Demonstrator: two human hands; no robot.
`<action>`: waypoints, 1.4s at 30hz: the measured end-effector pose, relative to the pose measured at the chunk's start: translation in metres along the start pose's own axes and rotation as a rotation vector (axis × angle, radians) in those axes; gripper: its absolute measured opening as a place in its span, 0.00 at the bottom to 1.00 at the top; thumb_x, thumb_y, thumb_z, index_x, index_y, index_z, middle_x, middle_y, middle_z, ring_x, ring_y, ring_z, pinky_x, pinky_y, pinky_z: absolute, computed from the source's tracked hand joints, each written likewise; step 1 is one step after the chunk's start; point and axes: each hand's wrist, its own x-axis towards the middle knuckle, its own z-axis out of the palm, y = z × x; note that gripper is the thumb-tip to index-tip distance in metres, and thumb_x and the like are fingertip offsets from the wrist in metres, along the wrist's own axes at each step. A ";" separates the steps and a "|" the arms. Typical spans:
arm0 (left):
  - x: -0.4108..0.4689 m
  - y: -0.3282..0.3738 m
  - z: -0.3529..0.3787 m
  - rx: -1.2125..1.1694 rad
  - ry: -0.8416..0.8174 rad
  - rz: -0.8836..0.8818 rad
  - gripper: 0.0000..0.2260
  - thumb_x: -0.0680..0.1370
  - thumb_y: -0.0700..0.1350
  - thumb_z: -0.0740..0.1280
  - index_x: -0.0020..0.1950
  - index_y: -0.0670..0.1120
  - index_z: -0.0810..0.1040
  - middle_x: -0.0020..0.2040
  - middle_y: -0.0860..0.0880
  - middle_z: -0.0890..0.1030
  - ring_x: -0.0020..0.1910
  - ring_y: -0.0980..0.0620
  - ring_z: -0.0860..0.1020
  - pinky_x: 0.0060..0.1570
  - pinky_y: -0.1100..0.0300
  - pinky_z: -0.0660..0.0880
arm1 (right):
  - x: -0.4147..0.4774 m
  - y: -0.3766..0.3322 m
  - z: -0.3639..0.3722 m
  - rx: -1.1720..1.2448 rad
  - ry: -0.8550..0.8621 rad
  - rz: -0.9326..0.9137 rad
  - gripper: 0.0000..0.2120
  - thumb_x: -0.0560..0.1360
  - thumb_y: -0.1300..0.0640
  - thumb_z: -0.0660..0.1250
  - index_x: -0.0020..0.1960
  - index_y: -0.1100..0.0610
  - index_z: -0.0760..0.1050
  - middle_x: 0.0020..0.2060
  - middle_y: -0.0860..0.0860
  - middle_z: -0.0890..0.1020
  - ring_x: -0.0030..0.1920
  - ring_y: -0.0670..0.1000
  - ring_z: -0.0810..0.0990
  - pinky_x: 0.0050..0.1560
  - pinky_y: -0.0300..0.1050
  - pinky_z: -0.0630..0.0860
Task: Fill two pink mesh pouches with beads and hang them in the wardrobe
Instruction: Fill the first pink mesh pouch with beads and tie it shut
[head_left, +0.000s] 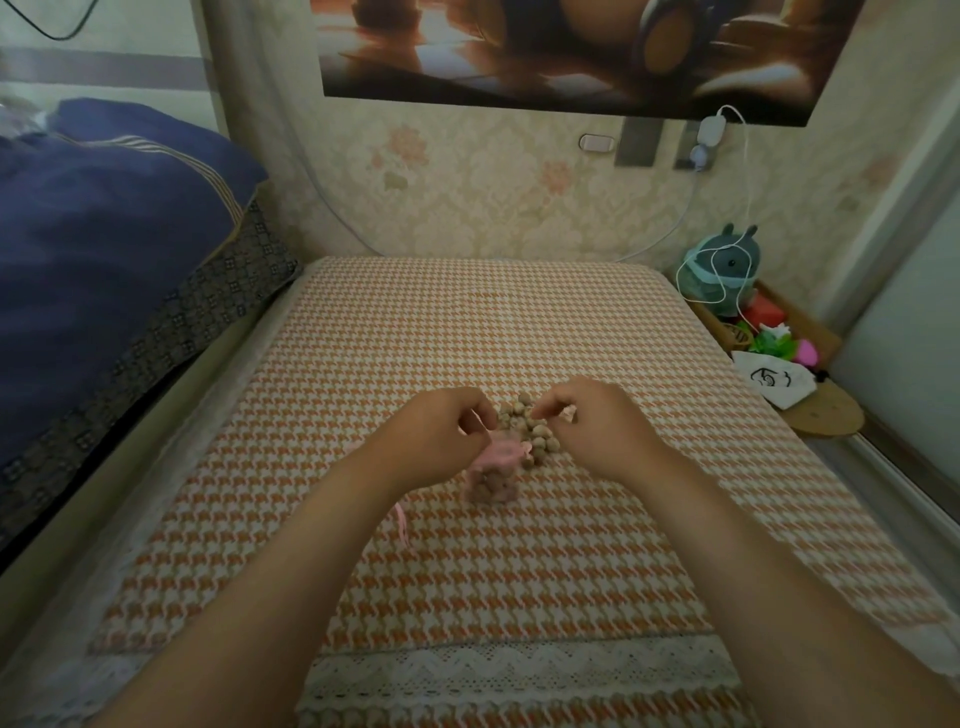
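Head view, looking down over a houndstooth cloth (467, 338). Progress judged early to middle: one pink mesh pouch (500, 456) part-filled, brown beads showing through its lower end, neck gathered but seemingly not yet tied off. Bead pile (530, 428) loose on the cloth, plenty unbagged. Second pouch not positively identified (small pink scrap (570, 413) at the pile's right edge, under the right fingers, possibly that pouch or only a cord end; too blurred to call). Hanging step untouched as far as visible. Remaining, by estimate: finishing and closing the first pouch, filling the second, then carrying both off to hang. Left hand (441, 434) just left of the bead pile, fingers curled, pinching the pouch at its gathered top. Pouch body trailing from that pinch toward the viewer, on the near side of the pile, against or just beside its nearest beads. Right hand (597, 426) just right of the pile, fingers curled with tips drawn together over the pile's right edge; grip contents unresolved, whether bead, cord or nothing. Pink cord (401, 519) lying slack on the cloth, left and near-side of the pile, partly hidden beneath the left forearm.
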 end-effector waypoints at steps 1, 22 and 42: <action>-0.001 0.001 -0.001 -0.008 -0.006 0.006 0.09 0.75 0.40 0.67 0.47 0.54 0.79 0.44 0.55 0.83 0.39 0.56 0.81 0.38 0.59 0.79 | 0.001 0.002 0.004 -0.070 -0.054 0.005 0.09 0.78 0.58 0.69 0.50 0.47 0.85 0.52 0.42 0.84 0.50 0.44 0.81 0.52 0.47 0.79; -0.002 0.005 -0.003 0.015 -0.078 -0.018 0.11 0.75 0.47 0.69 0.57 0.52 0.82 0.53 0.58 0.81 0.46 0.64 0.77 0.44 0.68 0.73 | 0.008 -0.012 0.001 0.070 0.079 0.013 0.04 0.76 0.49 0.74 0.50 0.46 0.85 0.46 0.39 0.85 0.46 0.37 0.81 0.50 0.43 0.79; 0.002 -0.001 -0.002 -0.043 -0.079 -0.002 0.12 0.75 0.50 0.69 0.58 0.53 0.83 0.52 0.59 0.82 0.48 0.61 0.79 0.50 0.61 0.78 | -0.004 -0.032 0.006 -0.130 -0.170 -0.085 0.09 0.80 0.45 0.65 0.53 0.43 0.84 0.46 0.42 0.85 0.43 0.44 0.80 0.47 0.49 0.80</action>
